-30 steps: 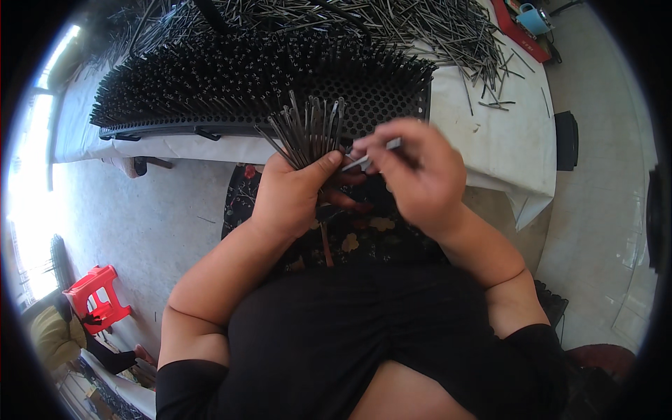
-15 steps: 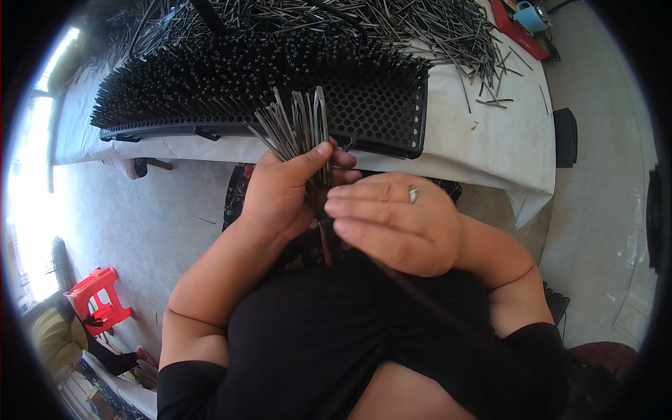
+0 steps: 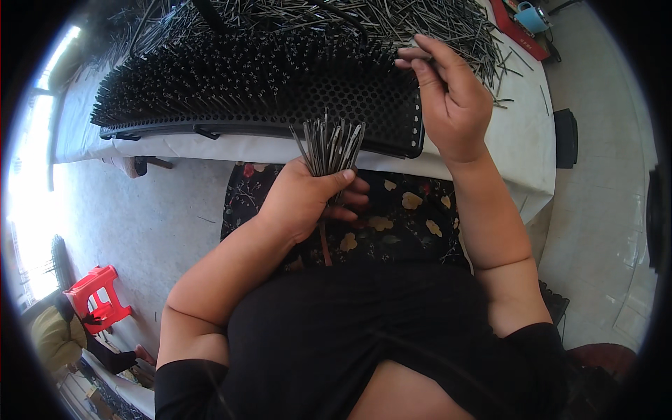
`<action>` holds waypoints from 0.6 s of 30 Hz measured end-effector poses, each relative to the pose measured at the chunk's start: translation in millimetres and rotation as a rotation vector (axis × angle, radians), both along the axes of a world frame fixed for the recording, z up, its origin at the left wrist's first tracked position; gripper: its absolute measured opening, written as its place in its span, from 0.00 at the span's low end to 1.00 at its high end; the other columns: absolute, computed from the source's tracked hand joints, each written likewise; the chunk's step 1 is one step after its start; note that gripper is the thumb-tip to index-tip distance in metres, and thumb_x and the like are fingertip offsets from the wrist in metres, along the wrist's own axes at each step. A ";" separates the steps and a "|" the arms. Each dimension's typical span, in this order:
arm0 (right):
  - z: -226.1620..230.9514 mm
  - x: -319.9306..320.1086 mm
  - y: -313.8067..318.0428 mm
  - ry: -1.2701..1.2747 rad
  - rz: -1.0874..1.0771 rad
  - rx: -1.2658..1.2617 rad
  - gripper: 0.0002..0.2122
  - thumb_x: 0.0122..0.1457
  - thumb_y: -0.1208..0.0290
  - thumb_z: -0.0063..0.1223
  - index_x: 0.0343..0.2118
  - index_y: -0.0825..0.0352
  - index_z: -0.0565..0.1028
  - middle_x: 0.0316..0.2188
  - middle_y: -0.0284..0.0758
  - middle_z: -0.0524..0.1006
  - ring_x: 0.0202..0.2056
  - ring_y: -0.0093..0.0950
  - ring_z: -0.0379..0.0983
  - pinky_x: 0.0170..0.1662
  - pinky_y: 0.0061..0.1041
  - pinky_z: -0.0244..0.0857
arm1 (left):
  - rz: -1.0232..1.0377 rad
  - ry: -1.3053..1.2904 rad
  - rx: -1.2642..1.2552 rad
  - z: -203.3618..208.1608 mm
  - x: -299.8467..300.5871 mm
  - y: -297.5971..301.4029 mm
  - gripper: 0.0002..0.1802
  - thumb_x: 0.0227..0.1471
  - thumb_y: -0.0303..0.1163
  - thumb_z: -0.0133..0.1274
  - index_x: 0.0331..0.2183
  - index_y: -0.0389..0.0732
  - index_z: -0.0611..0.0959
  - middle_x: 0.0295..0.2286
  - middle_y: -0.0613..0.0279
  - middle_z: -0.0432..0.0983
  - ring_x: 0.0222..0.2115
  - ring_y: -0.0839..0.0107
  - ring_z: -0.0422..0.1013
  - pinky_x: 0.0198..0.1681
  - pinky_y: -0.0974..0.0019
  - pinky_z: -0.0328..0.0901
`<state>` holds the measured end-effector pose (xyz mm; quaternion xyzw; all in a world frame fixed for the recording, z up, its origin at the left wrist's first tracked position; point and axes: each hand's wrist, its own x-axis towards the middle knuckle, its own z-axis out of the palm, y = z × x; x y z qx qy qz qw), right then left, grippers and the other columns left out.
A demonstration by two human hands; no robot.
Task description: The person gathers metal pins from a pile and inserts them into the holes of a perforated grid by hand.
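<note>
Rods, thin and dark and metallic, stood in a fanned bundle (image 3: 329,147) in the left hand (image 3: 308,199), whose grip was closed tight around the lower ends just over the lap, in front of the counter's near edge. The right hand (image 3: 448,98) was raised over the right end of the black perforated tray (image 3: 378,105), thumb and forefingers pinched together, seemingly on a single rod; that piece was too small to make out with certainty.

The tray lay on the counter (image 3: 518,147), which was covered in a white cloth. Its left and middle holes were already packed with upright rods (image 3: 231,77), while the right end showed open holes. Beyond it, a loose heap of rods (image 3: 392,21) was scattered across the counter.

Judging by their look, the rods would be stiff, light singly, and smooth enough to slide against each other, so the bundle wanted a firm fist low down, leaving the tips free to be picked off. A single rod seemed best taken near its upper end between fingertips, held straight for the hole.
</note>
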<state>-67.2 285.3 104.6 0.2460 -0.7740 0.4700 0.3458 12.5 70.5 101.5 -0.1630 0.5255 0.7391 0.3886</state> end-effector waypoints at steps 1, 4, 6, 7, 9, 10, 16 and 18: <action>-2.5 -2.9 -2.4 0.023 -0.014 0.052 0.10 0.59 0.82 0.54 0.44 0.71 0.75 0.33 0.38 0.81 0.34 0.24 0.81 0.37 0.18 0.74 | 0.011 -0.001 -0.024 -0.3 -0.1 0.0 0.09 0.59 0.26 0.50 0.40 0.31 0.76 0.34 0.50 0.79 0.33 0.61 0.78 0.30 0.64 0.76; -5.7 -6.3 -7.8 0.007 -0.032 0.065 0.11 0.58 0.81 0.55 0.44 0.69 0.76 0.31 0.37 0.81 0.32 0.26 0.81 0.35 0.18 0.74 | 0.023 0.007 -0.051 -2.5 -0.4 -0.6 0.09 0.58 0.26 0.51 0.40 0.31 0.77 0.34 0.50 0.79 0.32 0.62 0.78 0.30 0.64 0.76; -8.2 -6.6 -11.3 0.008 -0.044 0.083 0.11 0.58 0.81 0.55 0.44 0.68 0.76 0.30 0.36 0.81 0.30 0.27 0.81 0.34 0.18 0.74 | 0.023 0.019 -0.053 -4.2 -0.9 -0.8 0.09 0.58 0.26 0.51 0.40 0.31 0.77 0.34 0.50 0.79 0.32 0.62 0.78 0.30 0.64 0.76; -9.3 -4.3 -13.5 -0.070 -0.048 0.071 0.10 0.57 0.79 0.57 0.42 0.66 0.78 0.32 0.34 0.81 0.34 0.28 0.80 0.37 0.21 0.72 | 0.017 0.016 -0.049 -4.9 -1.1 -0.8 0.09 0.58 0.26 0.51 0.40 0.31 0.77 0.34 0.50 0.79 0.32 0.63 0.78 0.30 0.65 0.76; -5.7 -3.3 -16.2 -0.150 -0.051 0.058 0.10 0.56 0.77 0.58 0.41 0.64 0.79 0.35 0.32 0.81 0.38 0.28 0.79 0.41 0.23 0.71 | 0.012 0.012 -0.047 -8.1 -2.0 -1.6 0.09 0.58 0.26 0.51 0.40 0.31 0.77 0.34 0.51 0.79 0.32 0.63 0.78 0.30 0.65 0.76; 2.4 -4.6 -17.5 -0.026 -0.183 0.322 0.10 0.55 0.74 0.60 0.40 0.61 0.80 0.38 0.29 0.80 0.43 0.29 0.75 0.46 0.26 0.65 | 0.005 0.037 -0.055 -11.2 -2.8 -2.6 0.09 0.58 0.26 0.51 0.40 0.32 0.77 0.34 0.52 0.79 0.32 0.64 0.78 0.30 0.66 0.75; 12.1 -5.4 -17.7 0.100 -0.331 0.617 0.13 0.54 0.70 0.61 0.43 0.53 0.81 0.48 0.28 0.77 0.50 0.32 0.67 0.54 0.28 0.54 | 0.016 0.096 -0.094 -10.7 -2.2 -2.4 0.07 0.59 0.26 0.49 0.39 0.35 0.78 0.34 0.55 0.80 0.31 0.66 0.78 0.28 0.68 0.74; 2.3 -5.5 -8.4 0.059 -0.333 0.548 0.11 0.51 0.65 0.63 0.39 0.54 0.83 0.45 0.25 0.78 0.52 0.30 0.66 0.56 0.31 0.49 | 0.017 0.106 -0.092 -11.3 -2.7 -3.2 0.07 0.60 0.26 0.49 0.39 0.35 0.78 0.34 0.55 0.80 0.31 0.66 0.78 0.27 0.68 0.74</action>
